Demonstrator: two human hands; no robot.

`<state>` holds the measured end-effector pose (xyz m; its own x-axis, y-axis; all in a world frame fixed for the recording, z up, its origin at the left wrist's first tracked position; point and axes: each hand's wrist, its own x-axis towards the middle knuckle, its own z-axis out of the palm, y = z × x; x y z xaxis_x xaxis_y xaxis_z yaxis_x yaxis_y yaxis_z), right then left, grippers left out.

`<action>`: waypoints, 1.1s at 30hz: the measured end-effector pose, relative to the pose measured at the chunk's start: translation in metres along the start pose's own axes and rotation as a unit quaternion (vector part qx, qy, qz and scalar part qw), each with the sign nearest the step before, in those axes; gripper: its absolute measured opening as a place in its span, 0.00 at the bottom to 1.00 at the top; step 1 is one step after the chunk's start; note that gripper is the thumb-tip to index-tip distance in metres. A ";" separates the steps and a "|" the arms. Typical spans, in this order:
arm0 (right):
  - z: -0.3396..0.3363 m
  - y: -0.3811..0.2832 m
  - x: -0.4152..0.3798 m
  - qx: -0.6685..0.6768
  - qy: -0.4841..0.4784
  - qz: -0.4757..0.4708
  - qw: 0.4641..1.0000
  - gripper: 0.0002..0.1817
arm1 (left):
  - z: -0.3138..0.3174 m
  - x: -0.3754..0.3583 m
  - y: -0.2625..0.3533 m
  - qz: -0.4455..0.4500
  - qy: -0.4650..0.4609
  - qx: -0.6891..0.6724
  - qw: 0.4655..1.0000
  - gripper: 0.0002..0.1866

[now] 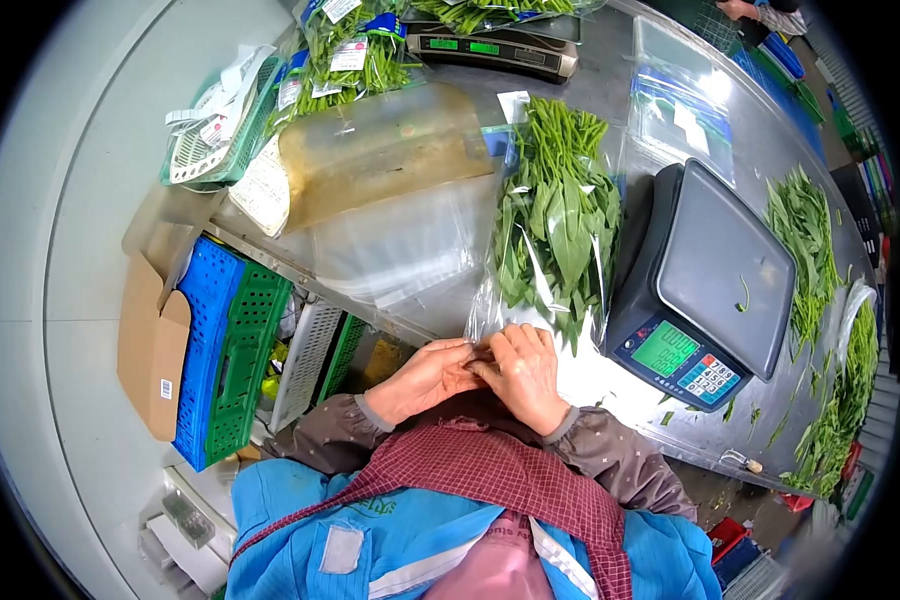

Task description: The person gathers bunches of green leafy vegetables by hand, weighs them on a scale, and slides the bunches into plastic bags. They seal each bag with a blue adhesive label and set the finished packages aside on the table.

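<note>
A clear plastic bag [482, 300] lies on the metal table, filled with leafy green stems [560, 215]. Its leaves point towards me and the cut ends face away. At the bag's near left corner, my left hand [432, 378] and my right hand [520, 372] meet, fingertips pinched together. The film runs up to the fingers of both hands, though the exact bit between them is partly hidden. Just right of the bag stands a digital scale [725, 270] with a lit green display and a small stem piece on its pan.
Flat clear bags [400, 250] lie left under a brownish sheet [385, 150]. Packed greens [355, 65] and a second scale [495, 50] stand at the back. Loose greens [805, 250] line the right side. A green basket [225, 125] and blue and green crates [215, 350] are at left.
</note>
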<state>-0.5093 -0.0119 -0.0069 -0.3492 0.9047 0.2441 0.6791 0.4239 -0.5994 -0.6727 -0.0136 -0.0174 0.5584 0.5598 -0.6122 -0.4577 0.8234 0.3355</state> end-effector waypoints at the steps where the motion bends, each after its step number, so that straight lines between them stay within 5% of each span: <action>1: -0.001 -0.002 0.000 0.001 0.006 -0.003 1.000 0.11 | 0.000 0.000 -0.001 0.004 0.005 -0.013 1.000 0.14; 6: -0.004 0.002 -0.003 -0.010 -0.014 -0.051 0.999 0.09 | -0.015 0.010 -0.020 0.034 -0.051 -0.040 0.997 0.15; 11: -0.036 0.007 -0.037 0.005 -0.086 -0.139 0.986 0.12 | 0.001 0.008 -0.025 0.143 0.073 0.127 0.979 0.17; 14: -0.076 0.051 -0.133 -0.105 -0.205 -0.080 0.970 0.10 | -0.020 -0.004 -0.011 0.081 0.053 0.255 0.962 0.18; 15: -0.089 0.070 -0.182 -0.157 -0.329 -0.056 0.929 0.13 | -0.036 -0.005 -0.008 0.031 0.034 0.295 0.954 0.17; 16: -0.111 0.064 -0.208 -0.143 -0.542 0.072 0.825 0.14 | -0.034 -0.013 0.008 -0.024 -0.010 0.334 0.942 0.16; 18: -0.142 0.048 -0.218 -0.061 -0.196 0.052 0.977 0.13 | -0.043 -0.019 0.041 -0.106 -0.069 0.412 0.903 0.17; 19: -0.137 0.053 -0.216 -0.061 -0.195 0.054 0.977 0.13 | -0.049 -0.017 0.052 -0.062 -0.030 0.444 0.894 0.19; 21: -0.124 0.074 -0.195 -0.179 -0.437 0.188 0.861 0.17 | -0.060 0.005 0.058 0.068 0.098 0.533 0.838 0.25; 22: -0.124 0.077 -0.163 -0.159 -0.300 0.167 0.926 0.23 | -0.047 0.014 0.053 0.069 0.095 0.533 0.838 0.25; 23: -0.122 0.071 -0.126 -0.118 -0.195 0.204 0.952 0.27 | -0.026 0.024 0.046 0.261 0.160 0.683 0.663 0.25; 24: -0.119 0.069 -0.097 -0.167 -0.092 0.116 0.975 0.27 | -0.010 0.034 0.042 0.429 0.212 0.769 0.423 0.25; 25: -0.107 0.083 -0.084 -0.224 -0.098 0.069 0.967 0.27 | -0.003 0.042 0.039 0.432 0.211 0.770 0.420 0.25; 27: -0.085 0.104 -0.070 -0.257 -0.093 -0.057 0.960 0.22 | 0.004 0.053 0.038 0.412 -0.023 0.885 0.216 0.26; 28: -0.078 0.109 -0.065 -0.264 -0.101 -0.107 0.953 0.16 | -0.004 0.058 0.035 0.412 -0.024 0.885 0.214 0.26; 30: -0.069 0.122 -0.057 -0.232 -0.120 -0.131 0.956 0.13 | -0.027 0.067 0.026 0.407 -0.165 0.844 0.309 0.24; 31: -0.067 0.125 -0.055 -0.199 -0.140 -0.155 0.957 0.11 | -0.031 0.064 0.029 0.376 -0.155 0.851 0.332 0.22; 32: -0.067 0.125 -0.054 -0.199 -0.140 -0.155 0.958 0.11 | -0.035 0.060 0.034 0.376 -0.155 0.851 0.332 0.22; 33: -0.066 0.124 -0.053 -0.110 -0.144 -0.078 0.980 0.09 | -0.039 0.056 0.040 0.346 -0.158 0.839 0.390 0.21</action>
<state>-0.3637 -0.0046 -0.0437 -0.6062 0.7918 0.0750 0.7147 0.5837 -0.3852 -0.6867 0.0468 -0.0668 0.8814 0.4672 0.0695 0.3742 -0.7806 0.5007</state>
